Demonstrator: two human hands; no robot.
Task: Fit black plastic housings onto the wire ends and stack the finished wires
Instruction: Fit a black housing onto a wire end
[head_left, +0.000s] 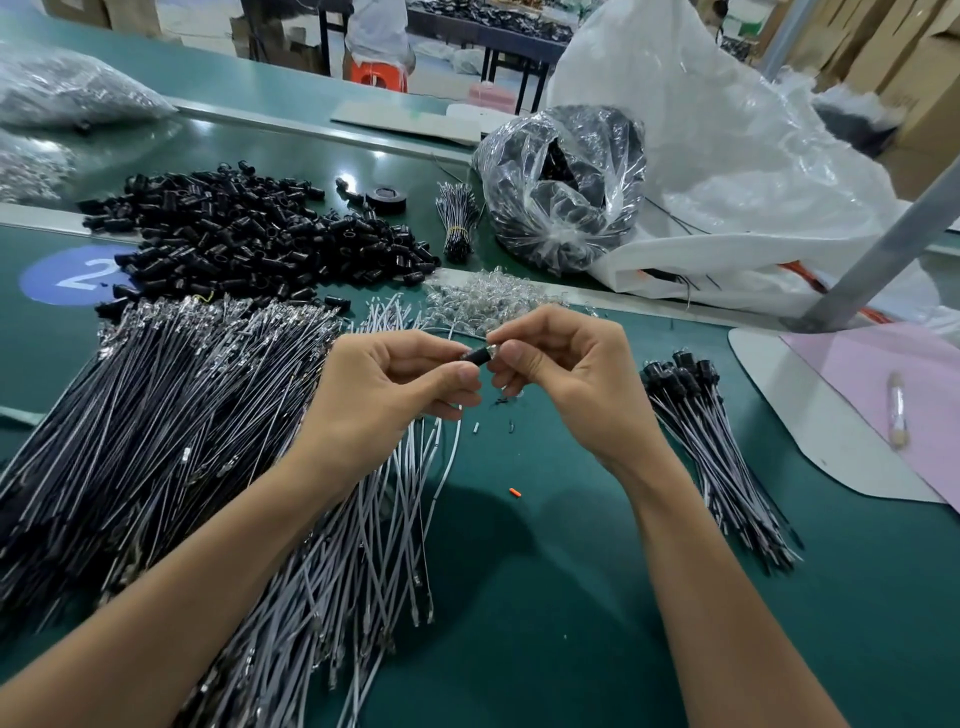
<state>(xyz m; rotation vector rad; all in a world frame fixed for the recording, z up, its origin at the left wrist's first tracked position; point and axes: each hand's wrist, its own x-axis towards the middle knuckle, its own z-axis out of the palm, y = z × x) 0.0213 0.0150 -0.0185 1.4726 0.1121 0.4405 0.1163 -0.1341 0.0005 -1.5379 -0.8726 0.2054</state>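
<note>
My left hand (387, 384) pinches a small black plastic housing (475, 357) between thumb and fingers, and a grey wire (445, 457) hangs down from it. My right hand (563, 364) pinches the housing's right end, where a clear glassy part (493, 347) shows. A large heap of loose black housings (249, 228) lies at the back left. Bare grey and black wires (171, 415) spread over the left of the green table (545, 571). A stack of finished wires (711, 431) with black housings on their far ends lies to the right of my right hand.
A pile of small clear parts (478, 299) sits just beyond my hands. A tied wire bundle (457, 218), a tape roll (387, 198) and a clear bag of black parts (561, 187) stand at the back. A white sack (727, 156), pink sheet (893, 395) and grey post (883, 260) occupy the right.
</note>
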